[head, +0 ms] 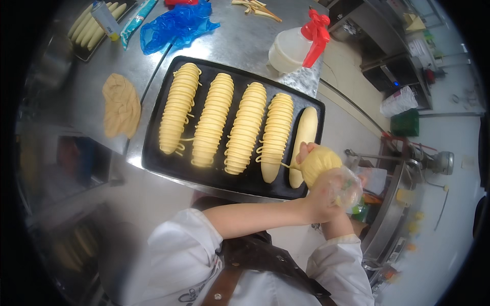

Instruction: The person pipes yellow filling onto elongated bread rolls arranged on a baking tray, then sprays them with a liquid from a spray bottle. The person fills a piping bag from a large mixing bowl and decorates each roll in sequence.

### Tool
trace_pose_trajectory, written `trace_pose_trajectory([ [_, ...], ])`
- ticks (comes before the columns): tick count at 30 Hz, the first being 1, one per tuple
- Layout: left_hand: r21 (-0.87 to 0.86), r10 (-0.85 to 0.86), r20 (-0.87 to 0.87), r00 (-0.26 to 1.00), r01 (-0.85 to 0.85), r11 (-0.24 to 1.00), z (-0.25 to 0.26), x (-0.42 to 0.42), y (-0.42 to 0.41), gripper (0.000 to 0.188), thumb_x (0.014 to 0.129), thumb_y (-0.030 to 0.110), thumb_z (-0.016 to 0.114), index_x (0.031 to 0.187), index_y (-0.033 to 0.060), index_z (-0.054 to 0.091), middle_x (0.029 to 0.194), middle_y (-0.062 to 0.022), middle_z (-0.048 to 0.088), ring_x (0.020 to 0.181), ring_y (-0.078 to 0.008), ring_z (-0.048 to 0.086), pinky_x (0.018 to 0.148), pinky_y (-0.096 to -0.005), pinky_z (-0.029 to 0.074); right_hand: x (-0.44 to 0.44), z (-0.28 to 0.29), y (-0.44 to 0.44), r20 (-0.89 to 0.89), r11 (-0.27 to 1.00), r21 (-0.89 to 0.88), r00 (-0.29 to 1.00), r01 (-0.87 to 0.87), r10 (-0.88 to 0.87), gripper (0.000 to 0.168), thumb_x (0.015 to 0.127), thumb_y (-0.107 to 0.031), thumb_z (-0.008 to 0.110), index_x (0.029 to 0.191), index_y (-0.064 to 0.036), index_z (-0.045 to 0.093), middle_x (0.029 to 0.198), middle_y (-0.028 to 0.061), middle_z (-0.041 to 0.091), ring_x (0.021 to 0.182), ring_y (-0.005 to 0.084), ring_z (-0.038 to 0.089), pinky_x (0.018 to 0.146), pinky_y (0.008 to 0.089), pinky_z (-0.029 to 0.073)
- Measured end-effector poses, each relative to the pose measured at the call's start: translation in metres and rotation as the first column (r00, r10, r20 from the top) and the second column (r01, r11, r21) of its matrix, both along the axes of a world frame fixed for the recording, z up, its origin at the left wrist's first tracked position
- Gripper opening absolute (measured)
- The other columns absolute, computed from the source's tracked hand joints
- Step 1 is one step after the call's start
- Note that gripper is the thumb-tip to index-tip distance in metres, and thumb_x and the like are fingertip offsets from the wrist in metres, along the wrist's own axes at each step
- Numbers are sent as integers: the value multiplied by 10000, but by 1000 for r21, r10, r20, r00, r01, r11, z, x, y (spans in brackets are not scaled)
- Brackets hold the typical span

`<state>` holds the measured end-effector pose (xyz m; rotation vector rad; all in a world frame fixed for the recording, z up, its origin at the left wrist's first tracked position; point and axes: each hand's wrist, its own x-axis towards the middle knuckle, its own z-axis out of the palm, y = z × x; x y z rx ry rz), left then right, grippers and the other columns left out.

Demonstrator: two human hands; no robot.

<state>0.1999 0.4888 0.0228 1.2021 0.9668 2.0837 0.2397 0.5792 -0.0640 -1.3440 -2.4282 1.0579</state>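
Both my hands are on a clear plastic piping bag (320, 163) filled with yellow paste. My left hand (324, 193) grips its gathered upper end. My right hand (306, 150) is mostly hidden behind the bag, with fingertips showing on the far side. A thin yellow strand runs from the bag's tip to the fourth dough log (278, 126), whose near end is bare below the coils. On the black baking tray (239, 187), three other logs (178, 109) are wrapped in piped lines. The smooth fifth log (306, 124) lies partly behind the bag.
A spray bottle (289, 49) with a red head stands behind the tray. A blue plastic bag (176, 28) lies at the back, and a tan cloth-like piece (121, 107) lies left. Another tray of dough logs (93, 34) sits far left. The steel table's edge (317, 86) is at right.
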Motion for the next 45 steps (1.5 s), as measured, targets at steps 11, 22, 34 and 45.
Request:
trace_pose_trajectory([
  [11, -46, 13, -19, 1000, -13, 999, 13, -17, -15, 64, 747, 101, 541, 763, 40, 532, 724, -83, 522, 657, -240, 514, 593, -333, 395, -45, 37, -50, -107, 897, -442, 992, 9, -63, 309, 908, -129, 466, 610, -90, 398, 563, -19, 418, 521, 75, 343, 493, 237, 285],
  [22, -48, 21, 26, 999, -20, 999, -1, 8, -14, 93, 778, 122, 531, 747, 35, 527, 688, -84, 515, 639, -256, 509, 592, -346, 393, -9, -1, -40, -33, 980, -192, 998, -52, 46, 328, 900, -118, 474, 586, -98, 380, 503, -51, 353, 461, 66, 275, 440, 253, 236],
  [34, -110, -67, -2, 998, 66, 992, -9, 12, -19, 47, 776, 69, 516, 777, 27, 538, 775, -96, 552, 707, -266, 535, 614, -341, 400, 26, -34, -32, 10, 966, 55, 967, -253, 253, 347, 879, -134, 535, 593, -105, 340, 506, -46, 349, 468, 67, 283, 436, 247, 217],
  [45, -236, -201, 363, 910, 298, 925, 6, 21, -4, 202, 866, 145, 524, 972, -23, 561, 929, -124, 601, 845, -218, 583, 699, -298, 436, 55, -47, -74, -203, 978, 208, 978, 1, 43, 271, 807, -195, 663, 735, -91, 422, 639, -9, 433, 570, 119, 459, 546, 267, 399],
])
